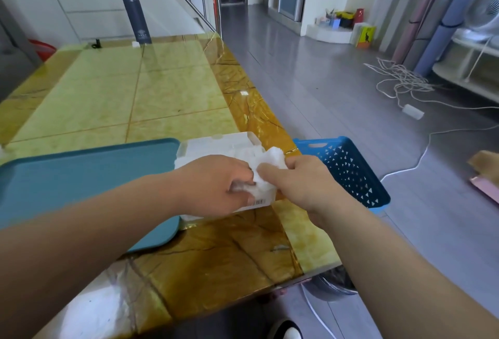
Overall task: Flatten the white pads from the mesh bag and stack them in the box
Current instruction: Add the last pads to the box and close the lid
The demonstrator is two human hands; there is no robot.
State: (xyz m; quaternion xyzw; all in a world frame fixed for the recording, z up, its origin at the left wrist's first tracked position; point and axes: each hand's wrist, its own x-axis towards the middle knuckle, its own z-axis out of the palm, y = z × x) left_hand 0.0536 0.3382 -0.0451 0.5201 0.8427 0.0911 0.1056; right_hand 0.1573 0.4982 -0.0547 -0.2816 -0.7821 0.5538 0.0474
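two hands meet over one white box [216, 145] at the near right of the worktop [162, 90]. the left hand [216, 184] and the right hand [302, 184] each have their grip clamped on the same single crumpled white pad [266, 166]. they pinch it from its left and right sides, so it bunches between them just above the box's near half. the box is open at the top and has a barcode label on its near wall. white material lies inside it, but how many pads that makes cannot be told.

one teal tray [81, 176] lies flat to the left, its right edge just beside the box. one blue basket [348, 166] with triangular holes sits right of the box at the worktop's right edge; what bears it cannot be told. at the far end one tall dark flask [136, 17] stands upright. on the floor at far right lies a tangle of white cable [399, 82], and beyond it is one white fan [483, 12].
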